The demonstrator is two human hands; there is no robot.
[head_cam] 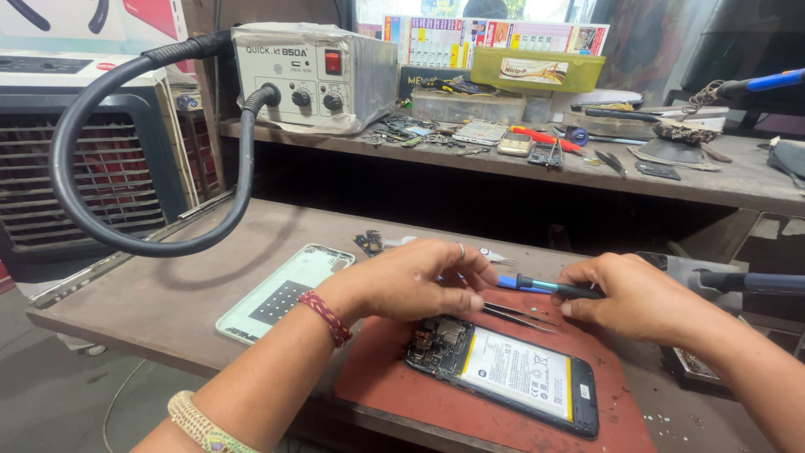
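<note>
A person's two bare hands work over an opened phone (pixel 503 373) lying back-up on a red mat (pixel 402 382) at the front edge of a brown worktop (pixel 168 285). The phone's back cover is off, showing a white battery in the middle and a circuit board at its 10 o'clock end.

The left hand (pixel 411 281), a ring on one finger and a red thread band at the wrist, rests just above the board end of the phone, its grip closed on a pair of tweezers (pixel 520 317) whose thin tips point toward 3 o'clock. The right hand (pixel 637 298) sits at 3 o'clock from the left, near but apart from it, its grip closed on a screwdriver (pixel 545 287) with a dark handle and blue shaft end; the tool lies nearly level, pointing toward 9 o'clock, just above the tweezers.

At 9 o'clock from the left hand, the pale green back cover (pixel 281 294) lies inside-up on the worktop. At 12 o'clock from the hands, a few small parts (pixel 369 242) lie loose. A thick black hose (pixel 84 168) loops from a grey hot-air station (pixel 314 75) on the raised shelf (pixel 738 180) behind, which also carries plastic boxes, small tools and phone parts.
</note>
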